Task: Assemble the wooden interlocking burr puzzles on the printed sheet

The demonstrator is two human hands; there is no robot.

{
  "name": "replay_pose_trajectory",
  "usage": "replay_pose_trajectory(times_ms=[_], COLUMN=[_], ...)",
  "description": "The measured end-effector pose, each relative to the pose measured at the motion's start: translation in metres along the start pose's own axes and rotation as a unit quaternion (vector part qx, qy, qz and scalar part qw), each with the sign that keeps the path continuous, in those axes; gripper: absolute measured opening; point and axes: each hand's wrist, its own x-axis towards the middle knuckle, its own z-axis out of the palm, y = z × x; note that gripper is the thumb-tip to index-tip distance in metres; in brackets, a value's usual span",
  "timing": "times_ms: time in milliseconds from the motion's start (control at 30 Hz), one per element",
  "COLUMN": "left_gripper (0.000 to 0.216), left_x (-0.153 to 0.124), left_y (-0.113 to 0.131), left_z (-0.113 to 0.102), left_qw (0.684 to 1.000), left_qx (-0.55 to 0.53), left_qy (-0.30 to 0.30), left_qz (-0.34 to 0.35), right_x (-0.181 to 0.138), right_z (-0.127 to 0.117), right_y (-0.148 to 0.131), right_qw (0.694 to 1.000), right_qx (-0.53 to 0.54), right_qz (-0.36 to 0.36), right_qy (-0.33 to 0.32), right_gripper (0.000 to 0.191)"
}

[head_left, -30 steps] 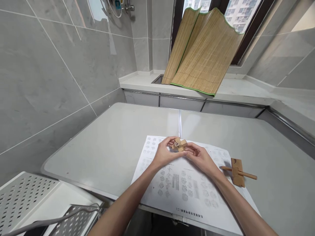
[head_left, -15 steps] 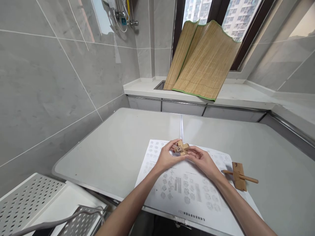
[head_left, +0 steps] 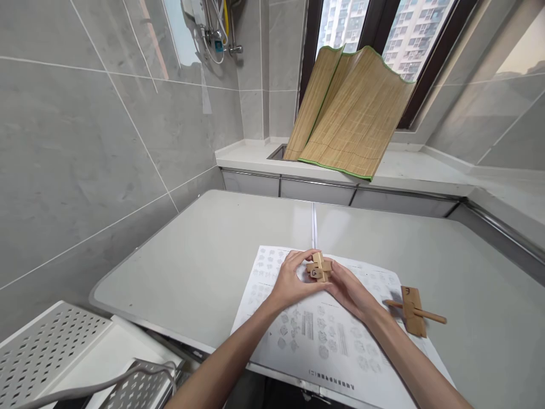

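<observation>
Between my two hands is a wooden burr puzzle [head_left: 318, 268] of interlocking blocks, with a "G" marked on the face toward me. My left hand [head_left: 293, 279] grips it from the left, index finger at the top and thumb below. From the right, my right hand [head_left: 346, 288] closes on its other side; some of those fingertips are hidden behind the wood. The puzzle is held above a large printed sheet [head_left: 293, 324] covered with small drawings of shapes. Right of my right forearm lies a second wooden puzzle [head_left: 413, 311], a flat block with a rod through it.
The sheet lies on a pale folding table [head_left: 183, 267] with a centre seam. A perforated white rack [head_left: 55, 346] with a grey cable [head_left: 106, 386] stands at the lower left. Behind the table, a bamboo mat [head_left: 349, 113] leans on a white counter [head_left: 251, 159] below the window.
The puzzle has turned so its "G" face points more toward me, and its blocks look closer together. My right-hand fingers have drawn in around it. The camera view has shifted slightly.
</observation>
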Motion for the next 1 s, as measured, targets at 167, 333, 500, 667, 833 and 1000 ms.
replay_pose_trajectory(times_ms=[167,333,500,667,833,1000], left_gripper=[0.066,0.064,0.065,0.068,0.031,0.025], left_x=[0.000,0.000,-0.001,-0.002,-0.001,0.000], left_y=[-0.001,0.001,-0.001,0.000,0.000,0.000], left_z=[0.001,0.002,0.003,0.004,0.006,0.008], left_qw=[1.000,1.000,1.000,1.000,0.994,0.996], left_qx=[-0.002,-0.003,0.005,-0.004,0.019,0.035], left_qy=[0.009,0.009,0.014,0.023,0.092,0.049], left_qz=[0.019,0.016,0.019,-0.009,-0.052,-0.065], right_x=[0.000,0.000,-0.001,-0.002,0.001,0.004], right_z=[0.003,0.003,0.003,0.005,-0.001,-0.009], right_y=[-0.002,-0.001,0.001,-0.001,0.002,0.009], right_qw=[0.999,0.995,0.995,0.994,0.988,0.985], right_qx=[-0.030,-0.081,-0.073,-0.061,-0.064,-0.056], right_qz=[-0.005,-0.013,-0.016,-0.021,-0.051,-0.068], right_qy=[0.033,0.054,0.068,0.094,0.132,0.145], right_gripper=[0.050,0.055,0.049,0.046,0.047,0.046])
